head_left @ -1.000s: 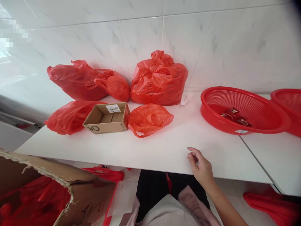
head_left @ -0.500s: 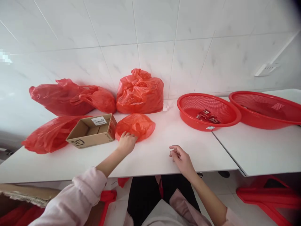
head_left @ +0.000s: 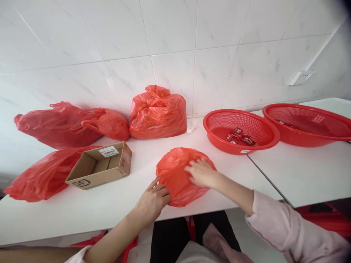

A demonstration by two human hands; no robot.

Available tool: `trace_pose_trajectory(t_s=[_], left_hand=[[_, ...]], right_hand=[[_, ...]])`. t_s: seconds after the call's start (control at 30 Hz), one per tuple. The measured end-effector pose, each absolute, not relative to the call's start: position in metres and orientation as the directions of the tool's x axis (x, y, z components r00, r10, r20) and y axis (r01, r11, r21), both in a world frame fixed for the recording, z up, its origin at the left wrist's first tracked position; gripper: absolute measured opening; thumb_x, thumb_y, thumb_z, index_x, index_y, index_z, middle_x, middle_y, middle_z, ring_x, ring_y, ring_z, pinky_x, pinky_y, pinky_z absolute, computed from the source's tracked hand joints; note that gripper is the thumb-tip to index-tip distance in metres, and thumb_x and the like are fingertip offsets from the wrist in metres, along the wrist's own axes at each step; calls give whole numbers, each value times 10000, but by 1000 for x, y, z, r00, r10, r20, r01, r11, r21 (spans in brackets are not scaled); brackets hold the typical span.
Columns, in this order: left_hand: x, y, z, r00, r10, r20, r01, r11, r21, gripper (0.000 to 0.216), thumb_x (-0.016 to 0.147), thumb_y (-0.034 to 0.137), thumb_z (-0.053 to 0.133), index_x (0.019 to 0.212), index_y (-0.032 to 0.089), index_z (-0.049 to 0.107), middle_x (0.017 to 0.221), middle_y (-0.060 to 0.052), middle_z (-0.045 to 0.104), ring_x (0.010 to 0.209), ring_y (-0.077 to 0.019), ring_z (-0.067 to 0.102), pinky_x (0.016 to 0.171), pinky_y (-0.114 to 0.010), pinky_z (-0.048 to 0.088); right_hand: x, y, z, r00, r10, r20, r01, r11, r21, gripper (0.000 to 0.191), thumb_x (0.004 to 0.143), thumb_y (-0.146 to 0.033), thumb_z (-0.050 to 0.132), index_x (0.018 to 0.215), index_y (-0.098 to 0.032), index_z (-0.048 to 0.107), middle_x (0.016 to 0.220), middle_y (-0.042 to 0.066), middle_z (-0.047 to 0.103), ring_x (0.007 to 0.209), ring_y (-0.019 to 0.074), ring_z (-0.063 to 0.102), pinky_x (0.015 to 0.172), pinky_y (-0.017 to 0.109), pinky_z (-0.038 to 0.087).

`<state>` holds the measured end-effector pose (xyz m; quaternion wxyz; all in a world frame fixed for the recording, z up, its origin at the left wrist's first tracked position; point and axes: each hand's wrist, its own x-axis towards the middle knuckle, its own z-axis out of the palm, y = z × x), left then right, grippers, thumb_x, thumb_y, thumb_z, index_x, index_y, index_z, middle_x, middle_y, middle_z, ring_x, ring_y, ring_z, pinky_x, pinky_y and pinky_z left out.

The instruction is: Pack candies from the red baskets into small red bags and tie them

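A small red plastic bag [head_left: 177, 174] lies on the white table [head_left: 95, 204] near its front edge, right in front of me. My left hand [head_left: 153, 199] grips the bag's lower left edge with bent fingers. My right hand [head_left: 201, 172] rests on top of the bag at its right side, fingers curled onto the plastic. An open cardboard box [head_left: 100, 170] stands to the left of the bag, apart from both hands.
Three more filled red bags [head_left: 157, 113] [head_left: 71, 124] [head_left: 44, 175] lie along the tiled wall and at the left. Two red mesh baskets [head_left: 241, 131] [head_left: 307, 124] stand at the right, the nearer one holding small red packets [head_left: 238, 137]. A second table [head_left: 309, 171] adjoins on the right.
The small red bag has been pulled from beside the box toward the table's front edge. My right hand has moved left onto it, and my left hand now holds its near edge.
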<state>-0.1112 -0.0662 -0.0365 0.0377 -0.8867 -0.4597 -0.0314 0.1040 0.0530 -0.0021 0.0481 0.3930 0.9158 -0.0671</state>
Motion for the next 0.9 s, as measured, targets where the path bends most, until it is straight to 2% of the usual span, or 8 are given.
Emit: trace_pose_trajectory(t_s=[0.13, 0.23, 0.3, 0.4, 0.53, 0.67, 0.8, 0.9], left_hand=[[-112, -58, -19, 554, 832, -32, 832, -555, -17, 263, 700, -13, 480, 664, 209, 616, 623, 25, 593, 665, -153, 595, 1181, -485, 170], [-106, -44, 9, 467, 875, -125, 884, -465, 45, 244, 786, 65, 455, 707, 195, 646, 658, -1, 637, 693, -170, 628, 1152, -547, 205], [-100, -32, 24, 446, 887, -117, 891, -428, 150, 276, 900, 189, 411, 845, 212, 681, 784, -11, 694, 773, -181, 653, 1125, -575, 244], [-86, -12, 25, 378, 920, 104, 905, -391, 170, 338, 960, 394, 396, 982, 270, 709, 1152, -47, 673, 1066, -246, 612, 1118, -582, 252], [-74, 17, -7, 175, 962, 209, 981, -187, 41, 205, 844, 298, 620, 1015, 288, 733, 1560, -53, 310, 1410, -414, 263, 1131, -612, 207], [-89, 42, -24, -35, 997, 71, 996, 29, 84, 592, 797, 46, 477, 1349, 252, 534, 1497, -178, 366, 1109, -365, 609, 882, -533, 509], [-103, 46, -12, 0, 1000, 4, 981, -1, 193, 607, 803, 79, 405, 1373, 267, 493, 1360, -111, 522, 800, -181, 693, 701, -310, 563], [-104, 33, -4, 9, 1000, -6, 951, -7, 310, 513, 850, 171, 405, 1337, 276, 527, 1451, -113, 438, 637, -99, 659, 675, -279, 562]], right_hand=[[136, 99, 1, -575, 811, -111, 817, 577, -13, 430, 852, -262, 555, 1270, -163, 589, 1202, 181, 612, 1125, 342, 564, 964, 468, 385], [147, 110, 4, -563, 815, -137, 822, 570, 14, 517, 813, -179, 559, 1328, -215, 556, 1176, 143, 634, 1074, 305, 596, 923, 416, 419], [149, 109, 4, -578, 798, -171, 808, 589, 14, 597, 775, -148, 574, 1361, -252, 531, 1131, 119, 658, 1046, 286, 610, 921, 400, 423], [150, 107, 2, -600, 775, -201, 791, 612, 1, 682, 736, -197, 629, 1399, -280, 493, 1154, 106, 653, 1120, 292, 573, 972, 405, 399], [151, 107, -1, -611, 762, -216, 779, 627, 8, 773, 669, -345, 728, 1404, -319, 492, 1391, 136, 494, 1291, 379, 414, 1064, 536, 276], [158, 104, -4, -603, 719, -344, 771, 636, -24, 904, 644, -324, 757, 1473, -287, 399, 1556, 152, 284, 1419, 384, 244, 1128, 529, 178], [176, 98, 12, -682, 637, -359, 729, 632, -264, 829, 676, -365, 754, 1443, -272, 453, 1495, 119, 420, 1391, 324, 344, 1125, 447, 261], [200, 105, 37, -740, 652, -162, 622, 574, -533, 615, 799, -488, 649, 1378, -331, 515, 1411, 32, 529, 1272, 247, 496, 1038, 362, 389]])
